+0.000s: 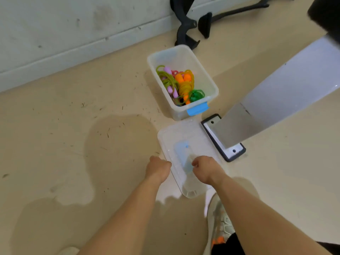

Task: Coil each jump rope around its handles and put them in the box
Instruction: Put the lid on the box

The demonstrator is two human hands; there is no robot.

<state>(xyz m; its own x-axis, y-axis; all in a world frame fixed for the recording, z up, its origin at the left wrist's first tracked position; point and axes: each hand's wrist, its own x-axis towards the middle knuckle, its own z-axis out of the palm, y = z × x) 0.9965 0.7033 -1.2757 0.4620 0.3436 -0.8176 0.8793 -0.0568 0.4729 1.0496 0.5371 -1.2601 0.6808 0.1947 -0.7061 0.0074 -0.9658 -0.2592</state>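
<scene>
A clear plastic box [206, 74] with a blue latch stands on the floor beyond my hands. Inside it lie several coiled jump ropes: one with lilac handles [170, 83], an orange-handled one [184, 83] and a green one [197, 94]. The box's clear lid [173, 137], with a blue handle in its middle, lies just in front of the box. My left hand [158, 168] has its fingers curled at the lid's left edge. My right hand [204, 168] curls down onto the lid at the blue handle. Its fingertips are hidden.
A white table leg [279, 96] slants down to a black-edged foot plate [223, 138] right of the lid. Black chair-base parts [185, 28] lie by the wall behind the box. My shoe [219, 223] is at the lower right. The beige floor is dusty.
</scene>
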